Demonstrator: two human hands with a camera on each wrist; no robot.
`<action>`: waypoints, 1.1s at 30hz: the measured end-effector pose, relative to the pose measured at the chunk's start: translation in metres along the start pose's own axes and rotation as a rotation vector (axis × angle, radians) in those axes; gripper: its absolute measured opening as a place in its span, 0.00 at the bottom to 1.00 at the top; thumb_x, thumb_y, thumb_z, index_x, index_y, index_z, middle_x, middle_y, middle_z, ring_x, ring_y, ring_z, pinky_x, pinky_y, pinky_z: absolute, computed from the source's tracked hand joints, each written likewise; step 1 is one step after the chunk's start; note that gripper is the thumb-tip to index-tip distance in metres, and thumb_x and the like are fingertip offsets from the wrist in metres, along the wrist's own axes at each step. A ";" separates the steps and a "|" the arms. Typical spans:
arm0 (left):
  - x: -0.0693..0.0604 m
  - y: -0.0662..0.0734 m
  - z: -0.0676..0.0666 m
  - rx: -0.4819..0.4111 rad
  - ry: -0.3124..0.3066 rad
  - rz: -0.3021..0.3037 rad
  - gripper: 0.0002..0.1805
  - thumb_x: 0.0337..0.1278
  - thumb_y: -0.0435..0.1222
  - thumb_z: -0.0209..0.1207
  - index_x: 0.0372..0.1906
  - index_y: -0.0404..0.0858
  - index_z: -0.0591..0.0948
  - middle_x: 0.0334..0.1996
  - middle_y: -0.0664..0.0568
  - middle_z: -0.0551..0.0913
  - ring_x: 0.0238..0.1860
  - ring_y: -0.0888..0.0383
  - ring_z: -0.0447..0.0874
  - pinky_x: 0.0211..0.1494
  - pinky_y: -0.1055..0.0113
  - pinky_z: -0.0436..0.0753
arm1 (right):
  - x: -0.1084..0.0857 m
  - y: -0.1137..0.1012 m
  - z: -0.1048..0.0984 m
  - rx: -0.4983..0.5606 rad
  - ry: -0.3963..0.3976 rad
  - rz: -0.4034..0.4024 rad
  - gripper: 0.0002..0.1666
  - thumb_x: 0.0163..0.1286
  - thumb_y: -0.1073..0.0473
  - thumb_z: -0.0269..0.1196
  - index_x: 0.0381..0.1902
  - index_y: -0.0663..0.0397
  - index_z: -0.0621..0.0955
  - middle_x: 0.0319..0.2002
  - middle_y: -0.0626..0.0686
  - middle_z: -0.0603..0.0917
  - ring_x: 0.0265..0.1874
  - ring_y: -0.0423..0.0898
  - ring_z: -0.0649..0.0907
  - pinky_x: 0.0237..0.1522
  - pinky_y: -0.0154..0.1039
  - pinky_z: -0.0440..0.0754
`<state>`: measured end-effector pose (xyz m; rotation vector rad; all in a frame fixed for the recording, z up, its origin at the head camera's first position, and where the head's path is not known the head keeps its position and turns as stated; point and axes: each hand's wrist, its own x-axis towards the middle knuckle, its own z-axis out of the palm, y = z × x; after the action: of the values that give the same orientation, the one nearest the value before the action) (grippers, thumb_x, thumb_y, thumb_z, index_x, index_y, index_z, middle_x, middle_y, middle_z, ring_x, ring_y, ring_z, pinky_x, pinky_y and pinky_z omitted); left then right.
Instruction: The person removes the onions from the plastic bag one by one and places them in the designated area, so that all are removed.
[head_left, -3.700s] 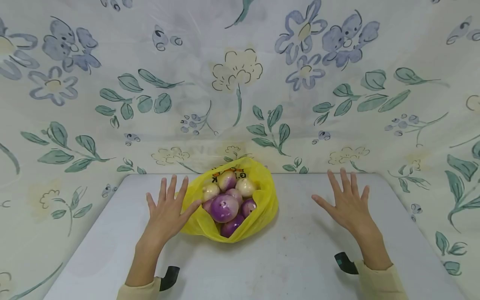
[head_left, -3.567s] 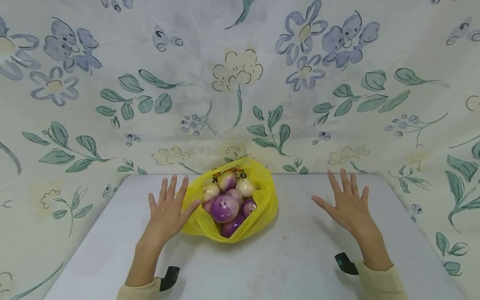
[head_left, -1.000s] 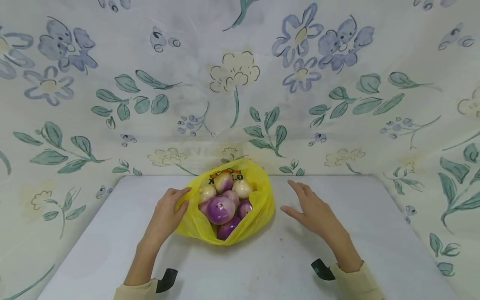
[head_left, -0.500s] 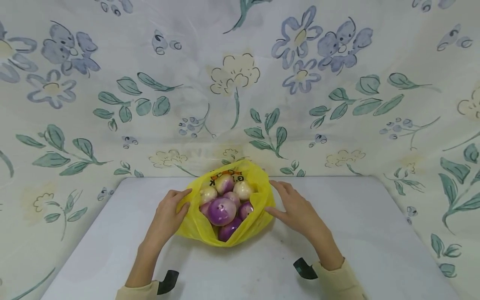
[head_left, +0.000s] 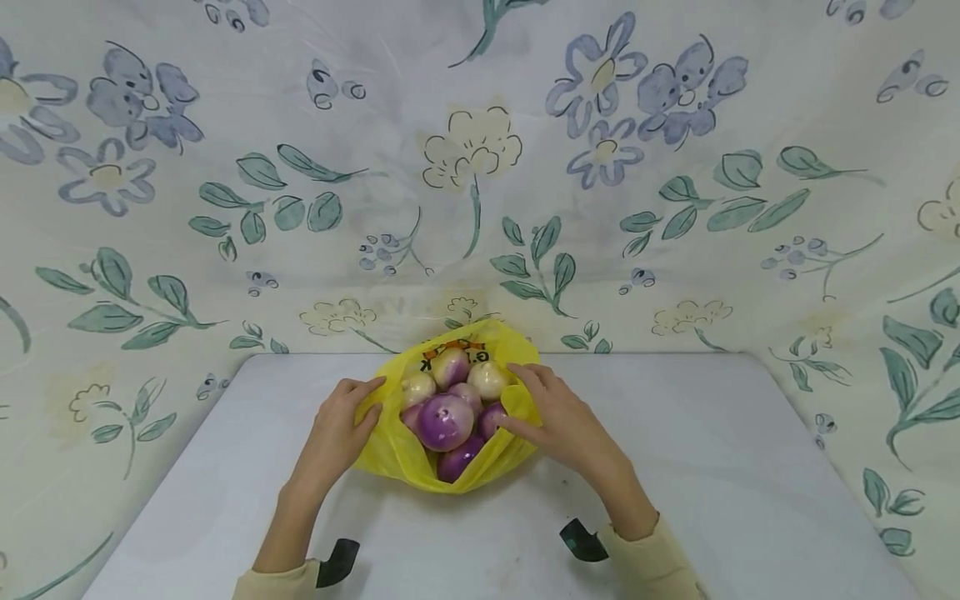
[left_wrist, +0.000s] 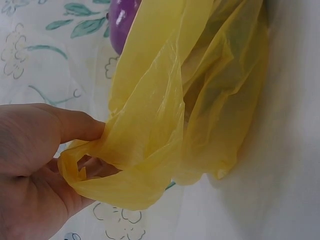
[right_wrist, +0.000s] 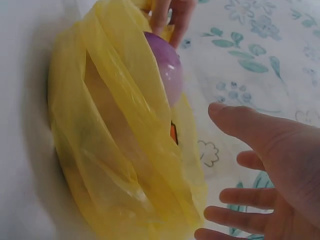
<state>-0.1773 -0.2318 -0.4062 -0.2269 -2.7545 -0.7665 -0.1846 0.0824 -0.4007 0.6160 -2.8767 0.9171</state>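
Observation:
A yellow plastic bag [head_left: 397, 454] with its mouth spread wide stands on the white table. Inside lie several glossy purple-and-white onions [head_left: 445, 423]. At the bag's left side, my left hand [head_left: 337, 427] holds the bag's edge between thumb and fingers. A fold of the bag [left_wrist: 145, 120] loops over those fingers in the left wrist view. My right hand [head_left: 566, 421] hovers at the bag's right rim, fingers spread and holding nothing. In the right wrist view, a small gap separates the right hand [right_wrist: 285, 160] from the bag.
The white table [head_left: 720, 467] extends on both sides of the bag and in front of it. A floral-print cloth [head_left: 480, 225] hangs behind the table's back edge. Black camera mounts [head_left: 337, 562] stick out from both wrists.
My right hand has come left from the table's right side to the bag's right rim. My left hand has bent from spread fingers to hold the bag's edge. The onions stay put.

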 end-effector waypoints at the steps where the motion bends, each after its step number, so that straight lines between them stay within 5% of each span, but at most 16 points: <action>1: 0.000 0.000 0.000 -0.002 -0.002 -0.002 0.22 0.62 0.28 0.60 0.61 0.33 0.78 0.47 0.38 0.79 0.45 0.46 0.80 0.49 0.51 0.86 | 0.001 -0.002 0.001 0.000 -0.001 -0.007 0.45 0.62 0.38 0.66 0.74 0.34 0.62 0.71 0.54 0.67 0.66 0.56 0.74 0.62 0.58 0.78; 15: 0.002 0.001 -0.001 -0.001 -0.007 -0.009 0.22 0.62 0.28 0.60 0.61 0.33 0.78 0.48 0.37 0.79 0.47 0.44 0.80 0.50 0.50 0.86 | 0.012 -0.023 0.015 0.052 0.007 -0.080 0.43 0.63 0.39 0.66 0.73 0.35 0.64 0.71 0.55 0.66 0.66 0.57 0.74 0.63 0.56 0.78; 33: 0.000 0.000 -0.001 0.002 -0.010 -0.007 0.22 0.63 0.29 0.59 0.61 0.33 0.77 0.48 0.38 0.79 0.46 0.45 0.80 0.50 0.51 0.86 | 0.015 -0.035 0.037 0.008 -0.075 -0.154 0.42 0.65 0.36 0.63 0.73 0.39 0.64 0.68 0.53 0.69 0.63 0.49 0.77 0.64 0.47 0.79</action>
<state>-0.1769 -0.2326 -0.4056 -0.2213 -2.7669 -0.7669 -0.1823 0.0304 -0.4091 0.8766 -2.8412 0.9026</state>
